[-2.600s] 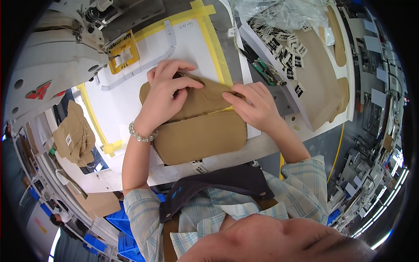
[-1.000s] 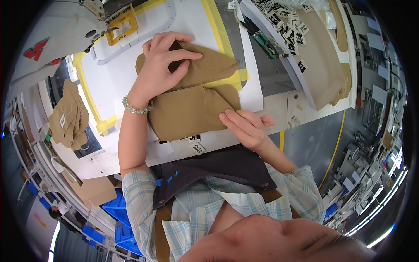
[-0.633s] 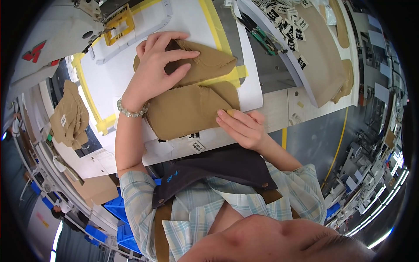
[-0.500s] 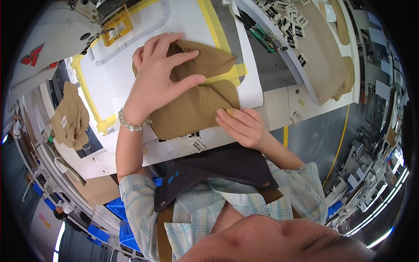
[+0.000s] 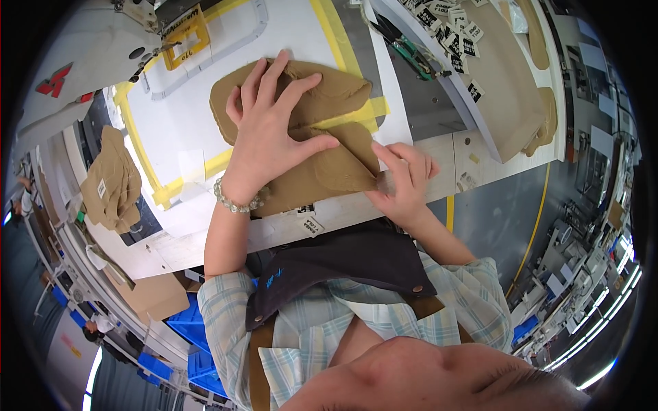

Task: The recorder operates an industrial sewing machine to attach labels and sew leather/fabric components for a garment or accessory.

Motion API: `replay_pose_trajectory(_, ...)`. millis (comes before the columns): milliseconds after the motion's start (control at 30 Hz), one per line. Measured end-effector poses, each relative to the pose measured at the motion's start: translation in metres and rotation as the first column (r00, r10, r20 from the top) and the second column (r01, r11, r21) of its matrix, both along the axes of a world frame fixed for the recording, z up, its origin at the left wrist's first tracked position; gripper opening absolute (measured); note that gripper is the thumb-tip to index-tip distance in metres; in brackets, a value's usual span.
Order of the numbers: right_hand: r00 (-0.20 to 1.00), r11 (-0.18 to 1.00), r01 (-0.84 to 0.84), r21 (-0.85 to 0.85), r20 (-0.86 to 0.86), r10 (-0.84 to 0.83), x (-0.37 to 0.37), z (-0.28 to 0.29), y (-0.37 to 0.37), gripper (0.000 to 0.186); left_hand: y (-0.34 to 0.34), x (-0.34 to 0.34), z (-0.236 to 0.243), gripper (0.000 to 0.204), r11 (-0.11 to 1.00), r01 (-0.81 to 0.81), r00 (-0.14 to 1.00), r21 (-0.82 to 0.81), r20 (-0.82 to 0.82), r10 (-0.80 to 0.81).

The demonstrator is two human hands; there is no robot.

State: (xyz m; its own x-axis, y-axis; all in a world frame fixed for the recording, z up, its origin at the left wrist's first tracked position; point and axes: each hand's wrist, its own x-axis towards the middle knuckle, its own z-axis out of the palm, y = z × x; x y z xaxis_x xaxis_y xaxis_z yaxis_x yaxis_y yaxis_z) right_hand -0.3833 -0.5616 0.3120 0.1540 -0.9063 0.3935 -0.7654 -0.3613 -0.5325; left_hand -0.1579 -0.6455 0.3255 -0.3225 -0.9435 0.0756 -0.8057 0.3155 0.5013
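My left hand (image 5: 267,130) lies with spread fingers over two brown fabric pieces, the upper one (image 5: 343,89) with a frayed curved edge, the lower one (image 5: 343,164) with a folded-over flap at its right. Its thumb rests on the lower piece. At that piece's right edge is my right hand (image 5: 404,181), index finger and thumb apart, the other fingers curled. The pieces lie on a white sheet (image 5: 185,137) bordered with yellow tape.
A white sewing machine (image 5: 96,55) fills the upper left. Crumpled brown fabric (image 5: 110,192) lies left. On the right are green-handled scissors (image 5: 411,58) and a low tray (image 5: 510,116) with several small labels. Blue bins (image 5: 192,318) stand below the table; a co-worker (image 5: 96,327) is at lower left.
My left hand has moved right, fingers spreading wider over both pieces. My right hand has loosened from the lower piece's folded corner, its index finger moving up along the right edge.
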Motion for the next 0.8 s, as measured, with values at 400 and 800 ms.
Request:
replay_pose_trajectory(400, 0.952, 0.949, -0.295, -0.112, -0.122, 0.281, -0.001, -0.015, 0.001, 0.056, -0.001, 0.005, -0.002, 0.083, 1.000, 0.030, 1.000, 0.008, -0.009, -0.030)
replay_pose_trajectory(800, 0.883, 0.906, -0.412, -0.094, -0.288, 0.371, 0.000, -0.001, -0.002, 0.047, -0.003, 0.013, -0.006, 0.056, 0.998, 0.062, 0.998, 0.014, -0.019, -0.062)
